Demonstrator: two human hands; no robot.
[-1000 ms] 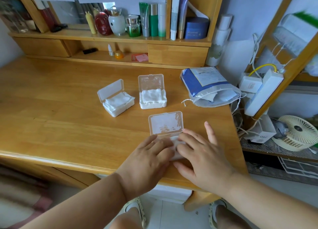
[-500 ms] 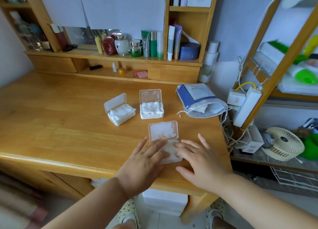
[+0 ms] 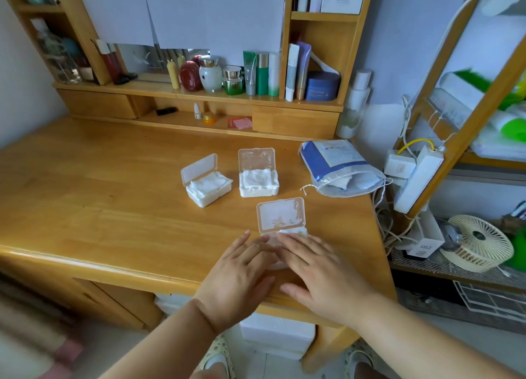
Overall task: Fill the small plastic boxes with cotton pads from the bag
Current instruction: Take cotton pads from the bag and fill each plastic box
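Left hand: the left hand (image 3: 242,276) lies flat at the near edge of the desk, fingers straight and spread, their tips resting on the nearest box.
Right hand: the right hand (image 3: 321,276) lies flat just beside it, fingers straight, pressing down on the cotton pads in the same box; it grips nothing.
Nearest box: the nearest box (image 3: 280,225) sits under both hands with its clear lid standing open behind the fingers; a white edge of cotton pads (image 3: 294,232) shows past the fingertips.
Desk: the wooden desk (image 3: 99,202) carries everything here.
Middle box: the middle box (image 3: 258,179) stands farther back, lid up, packed full of white pads.
Left box: the left box (image 3: 205,185) sits just beside it, turned at an angle, lid up, also full.
Bag: the bag (image 3: 338,168), blue and white with a drawstring, lies on its side at the desk's right edge, mouth open toward the boxes, a pale pack visible inside.
Shelf: the shelf (image 3: 199,94) at the back holds bottles, jars and tubes.
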